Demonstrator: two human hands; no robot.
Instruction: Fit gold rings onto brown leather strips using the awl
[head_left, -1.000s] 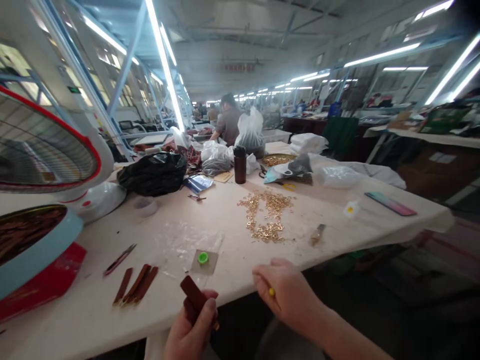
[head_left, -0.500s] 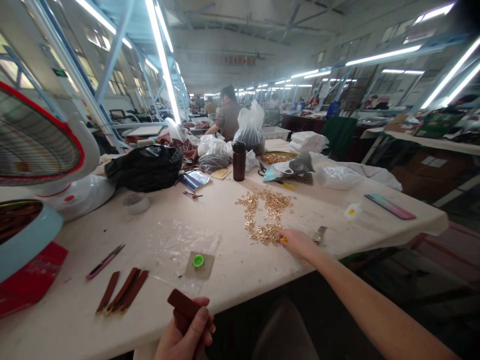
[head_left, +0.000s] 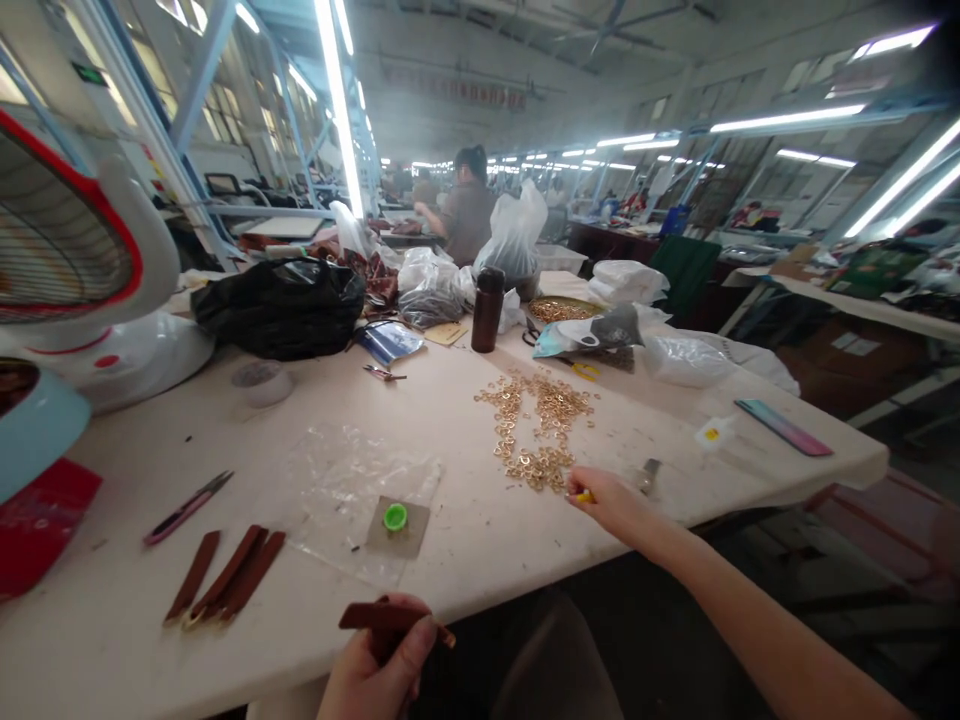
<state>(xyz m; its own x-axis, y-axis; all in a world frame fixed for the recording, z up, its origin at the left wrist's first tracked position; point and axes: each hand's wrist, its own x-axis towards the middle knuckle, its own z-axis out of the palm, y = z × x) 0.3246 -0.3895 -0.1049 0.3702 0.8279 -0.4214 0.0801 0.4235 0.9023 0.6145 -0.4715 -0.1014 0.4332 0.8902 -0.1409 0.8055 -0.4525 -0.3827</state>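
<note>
At the table's front edge, my left hand (head_left: 386, 665) is closed on a brown leather strap (head_left: 375, 616), thumb on top; a bit of gold metal shows at the strap's right end. My right hand (head_left: 615, 510) is closed beside a spread of small gold metal rings (head_left: 541, 466). A small yellow thing (head_left: 584, 496) pokes out of its fingers, too little visible to name. Several more brown leather straps (head_left: 232, 580) lie at the left, with gold pieces at their near ends. A green round cap (head_left: 395, 517) sits on a small grey square (head_left: 409, 540) between my hands.
Pink-handled snips (head_left: 187, 508) lie at the left, near a fan (head_left: 112, 340). A dark bottle (head_left: 488, 312), a black bag (head_left: 281, 305) and plastic bags stand farther back. A phone (head_left: 784, 427) and a small white bottle (head_left: 714, 432) lie right. Another person (head_left: 466, 205) works beyond.
My left hand has turned the strap, so it shows more edge-on. My right hand has drawn slightly right, away from the rings. The view has shifted a little.
</note>
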